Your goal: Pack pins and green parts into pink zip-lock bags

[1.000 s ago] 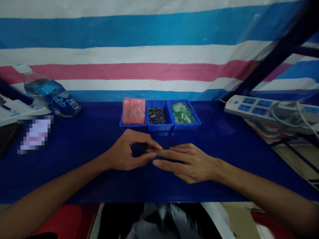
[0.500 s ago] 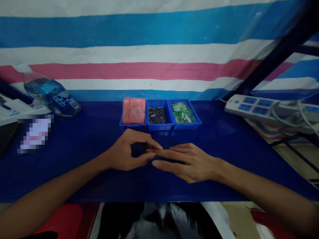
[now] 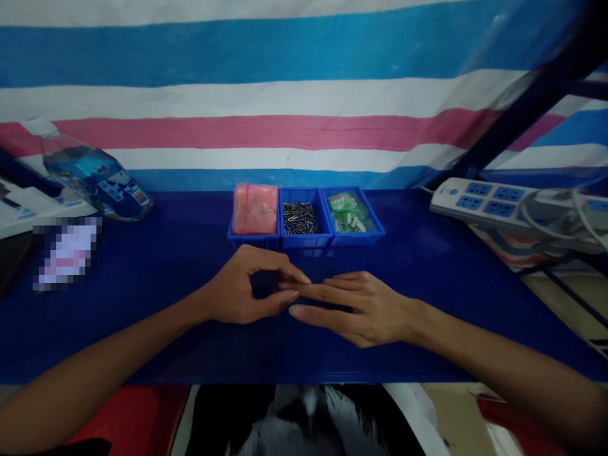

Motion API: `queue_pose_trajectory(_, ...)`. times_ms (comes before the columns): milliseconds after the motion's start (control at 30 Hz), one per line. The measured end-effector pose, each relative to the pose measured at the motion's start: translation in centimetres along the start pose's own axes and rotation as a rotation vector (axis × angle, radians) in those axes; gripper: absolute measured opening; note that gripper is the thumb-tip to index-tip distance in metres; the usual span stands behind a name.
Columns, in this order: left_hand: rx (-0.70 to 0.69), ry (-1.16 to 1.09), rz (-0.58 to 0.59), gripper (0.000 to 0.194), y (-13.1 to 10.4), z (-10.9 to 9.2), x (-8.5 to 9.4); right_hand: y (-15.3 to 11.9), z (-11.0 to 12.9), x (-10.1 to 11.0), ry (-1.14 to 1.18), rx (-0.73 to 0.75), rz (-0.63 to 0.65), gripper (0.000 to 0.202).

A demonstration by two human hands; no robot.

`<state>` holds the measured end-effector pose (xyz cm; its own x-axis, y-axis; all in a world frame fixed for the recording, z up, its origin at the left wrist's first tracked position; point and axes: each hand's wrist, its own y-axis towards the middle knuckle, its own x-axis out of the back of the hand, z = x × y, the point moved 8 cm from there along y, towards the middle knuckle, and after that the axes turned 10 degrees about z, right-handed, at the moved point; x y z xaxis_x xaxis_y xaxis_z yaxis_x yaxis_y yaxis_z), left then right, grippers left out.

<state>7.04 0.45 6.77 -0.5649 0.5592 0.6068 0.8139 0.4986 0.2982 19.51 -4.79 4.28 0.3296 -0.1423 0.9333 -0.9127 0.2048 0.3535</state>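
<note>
Head camera: midway along the desk, between its front edge and the trays, the left hand has thumb and forefinger meeting at the right hand's fingertips; whether anything small is pinched there, I can't tell. The right is loose, fingers extended. Toward the far edge sit three blue trays of pink bags, small metal pieces and green packets. A careless forward knuckle might scatter the metal. At the far-left corner the bottle leans; a knock could roll it. Its label shows a barcode, but no legible lettering.
</note>
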Motion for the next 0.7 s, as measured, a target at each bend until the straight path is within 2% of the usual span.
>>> queue_pose_trajectory(500, 0.013, 0.003, -0.03, 0.014, 0.02, 0.3, -0.13, -0.27, 0.0, -0.45, -0.021, 0.013, 0.024, 0.06)
queue_pose_trajectory(700, -0.014, -0.005, 0.012, 0.017, -0.01, -0.05, -0.26, -0.46, 0.11, -0.25, 0.0, 0.032, -0.035, 0.054)
